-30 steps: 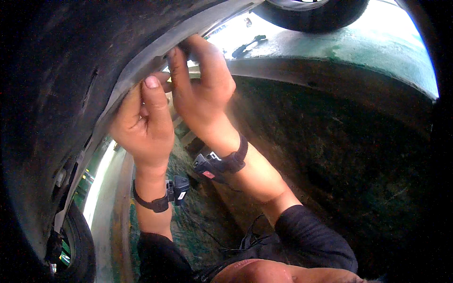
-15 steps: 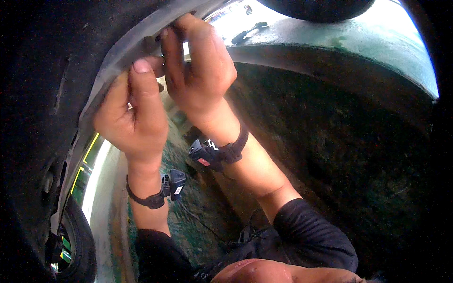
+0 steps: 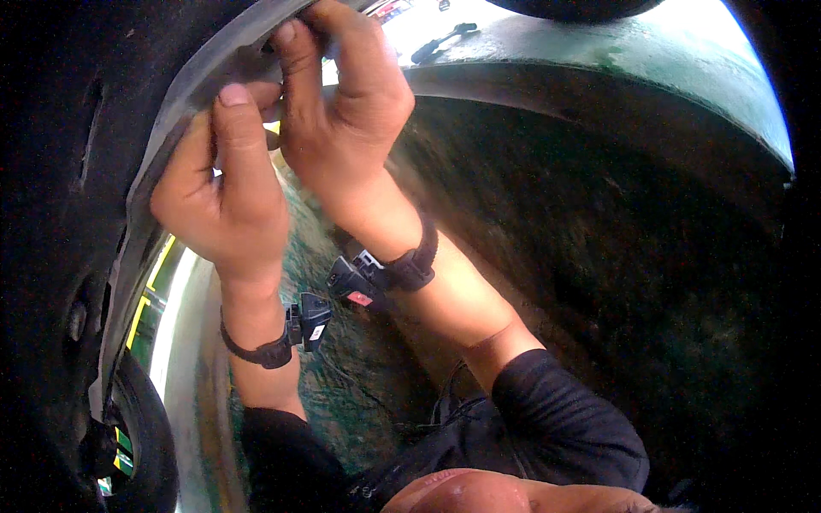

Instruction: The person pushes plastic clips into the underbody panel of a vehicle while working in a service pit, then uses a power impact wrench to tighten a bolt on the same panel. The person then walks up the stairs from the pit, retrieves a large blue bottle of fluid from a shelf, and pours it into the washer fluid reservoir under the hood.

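Note:
Overhead, a dark vehicle underbody panel (image 3: 184, 94) with a grey, curved edge runs along the upper left. My left hand (image 3: 235, 184) is closed in a pinch at that edge, thumb on the near face and fingers curled behind it. Just to the right and slightly higher, my right hand (image 3: 346, 107) grips the same edge between thumb and forefinger, close to a small dark hole (image 3: 267, 49). Whether a small fastener sits between the fingers is hidden. Both wrists carry black straps with small box-shaped devices.
A pit with a dark, stained wall (image 3: 581, 214) surrounds me below. On its pale green floor ledge (image 3: 684, 77) lies a black hand tool (image 3: 443, 43). One tyre (image 3: 150, 427) stands at lower left, another round black tyre (image 3: 581, 7) at the top.
Both hands and the panel edge appear slightly higher and farther left in the picture. The hands keep their pinch on the edge.

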A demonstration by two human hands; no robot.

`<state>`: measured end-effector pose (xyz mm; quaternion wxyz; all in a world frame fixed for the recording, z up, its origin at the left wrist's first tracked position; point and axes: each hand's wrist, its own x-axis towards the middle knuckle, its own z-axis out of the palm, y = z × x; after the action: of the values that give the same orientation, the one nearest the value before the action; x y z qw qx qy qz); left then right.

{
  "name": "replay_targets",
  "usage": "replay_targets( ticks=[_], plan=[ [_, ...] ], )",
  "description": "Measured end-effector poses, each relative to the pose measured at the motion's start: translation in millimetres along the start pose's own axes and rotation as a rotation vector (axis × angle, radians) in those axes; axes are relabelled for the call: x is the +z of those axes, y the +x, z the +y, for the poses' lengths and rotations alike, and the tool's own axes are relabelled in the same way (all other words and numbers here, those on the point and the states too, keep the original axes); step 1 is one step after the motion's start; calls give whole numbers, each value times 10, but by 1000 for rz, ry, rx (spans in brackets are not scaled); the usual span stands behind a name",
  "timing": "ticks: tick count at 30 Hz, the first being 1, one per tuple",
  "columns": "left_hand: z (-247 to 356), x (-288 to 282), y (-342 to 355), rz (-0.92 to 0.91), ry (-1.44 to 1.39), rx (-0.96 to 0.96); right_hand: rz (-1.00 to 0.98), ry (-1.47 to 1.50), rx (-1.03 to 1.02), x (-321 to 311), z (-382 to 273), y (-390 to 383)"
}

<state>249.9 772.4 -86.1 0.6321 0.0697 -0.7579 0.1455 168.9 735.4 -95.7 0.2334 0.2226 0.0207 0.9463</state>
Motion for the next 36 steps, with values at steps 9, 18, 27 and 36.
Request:
replay_targets(
  ticks=[9, 18, 27, 36],
  plan=[
    [-12, -75, 48, -98, 56, 4, 84, -108, 227, 88, -70, -36],
    [-1, -67, 49, -136, 51, -13, 43, -127, 238, 93, -97, -42],
    [-70, -53, 111, -81, 21, 16, 72, 107, 526, 170, -132, 15],
    [-17, -27, 164, -37, 47, -21, 54, 26, 277, 132, -40, 84]
  ],
)
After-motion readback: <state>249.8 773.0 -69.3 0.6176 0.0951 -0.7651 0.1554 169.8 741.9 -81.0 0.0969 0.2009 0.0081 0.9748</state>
